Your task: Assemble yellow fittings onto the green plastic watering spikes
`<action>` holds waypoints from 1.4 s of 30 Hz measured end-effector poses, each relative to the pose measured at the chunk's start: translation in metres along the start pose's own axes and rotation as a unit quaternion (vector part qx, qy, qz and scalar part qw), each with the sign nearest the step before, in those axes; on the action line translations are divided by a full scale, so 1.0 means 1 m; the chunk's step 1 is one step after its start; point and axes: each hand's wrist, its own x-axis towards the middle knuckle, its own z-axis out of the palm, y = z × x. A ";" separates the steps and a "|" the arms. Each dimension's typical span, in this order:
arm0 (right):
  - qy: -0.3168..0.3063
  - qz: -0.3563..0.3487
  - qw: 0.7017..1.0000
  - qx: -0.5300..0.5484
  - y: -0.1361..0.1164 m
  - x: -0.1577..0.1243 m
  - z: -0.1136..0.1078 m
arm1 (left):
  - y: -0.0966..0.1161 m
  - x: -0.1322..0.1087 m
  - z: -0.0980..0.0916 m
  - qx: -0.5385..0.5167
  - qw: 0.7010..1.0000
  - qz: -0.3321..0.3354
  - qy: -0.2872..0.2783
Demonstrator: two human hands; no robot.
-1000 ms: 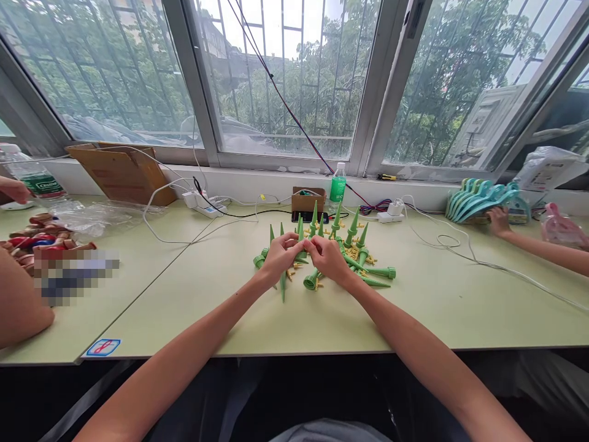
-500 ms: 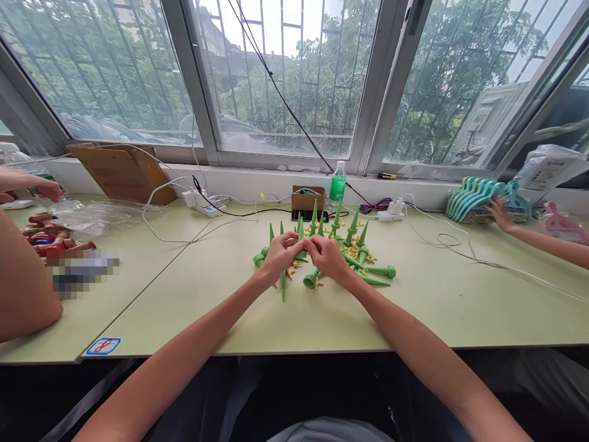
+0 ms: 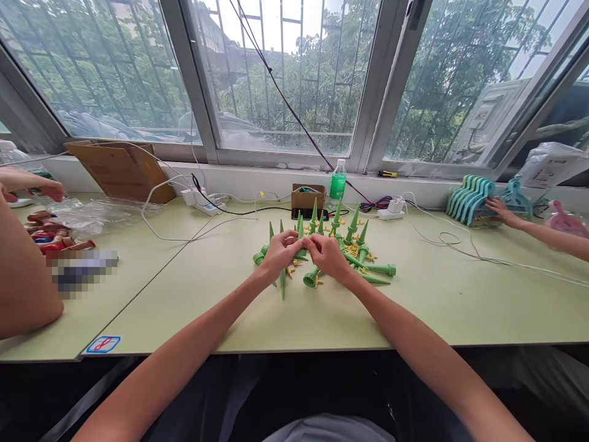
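Note:
My left hand [image 3: 281, 252] and my right hand [image 3: 327, 253] meet above the middle of the table, both closed with fingertips pinched together. What they hold is small and mostly covered by the fingers, so I cannot make it out. Around and behind them is a cluster of green plastic spikes, several upright, such as one spike [image 3: 353, 226] to the right. Others lie flat, including a spike [image 3: 282, 279] below my left hand. A ribbed green cap end [image 3: 310, 279] faces me below the hands. Small yellow plastic pieces [image 3: 352, 249] lie among the spikes.
Behind the cluster stand a small cardboard box [image 3: 301, 200], a phone [image 3: 299, 215] and a green-labelled bottle [image 3: 338, 183]. White cables [image 3: 451, 240] cross the table [image 3: 414, 313]. At right, another person's hand [image 3: 502, 212] touches blue hangers [image 3: 469, 199]; another person's arm [image 3: 27, 276] rests at left.
My hands stay pinched together in almost the same place. The other person's hand at right has shifted slightly left against the hangers, and the hand at far left has moved a little.

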 end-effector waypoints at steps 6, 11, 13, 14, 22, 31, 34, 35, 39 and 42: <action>-0.001 0.000 1.000 0.004 0.000 0.000 0.000 | -0.002 0.001 -0.001 0.002 1.000 0.000 -0.001; -0.006 0.000 1.000 -0.001 0.000 0.000 -0.001 | -0.002 0.001 -0.002 0.004 1.000 -0.004 -0.001; -0.007 -0.001 1.000 0.001 0.001 0.000 -0.001 | -0.002 0.001 -0.002 0.002 1.000 -0.007 0.000; -0.007 -0.002 1.000 0.003 0.001 0.000 -0.001 | -0.002 0.001 -0.002 0.002 1.000 -0.008 0.000; -0.012 0.004 1.000 0.005 0.000 0.000 -0.001 | 0.000 0.001 -0.001 0.014 1.000 -0.005 0.010; -0.011 0.009 1.000 0.018 0.002 0.000 0.000 | -0.003 0.002 -0.002 0.014 1.000 0.007 0.017; -0.015 0.010 1.000 0.025 0.002 0.000 0.000 | -0.004 0.003 -0.002 0.012 1.000 0.010 0.022; -0.016 0.010 0.999 0.025 0.002 0.000 0.000 | -0.004 0.003 -0.001 0.011 1.000 0.010 0.025; -0.015 0.010 0.999 0.027 0.001 -0.001 -0.001 | -0.003 0.002 -0.001 0.006 1.000 0.009 0.029; -0.011 0.009 0.999 0.031 0.000 -0.001 -0.001 | -0.001 0.001 -0.001 0.008 1.000 0.010 0.027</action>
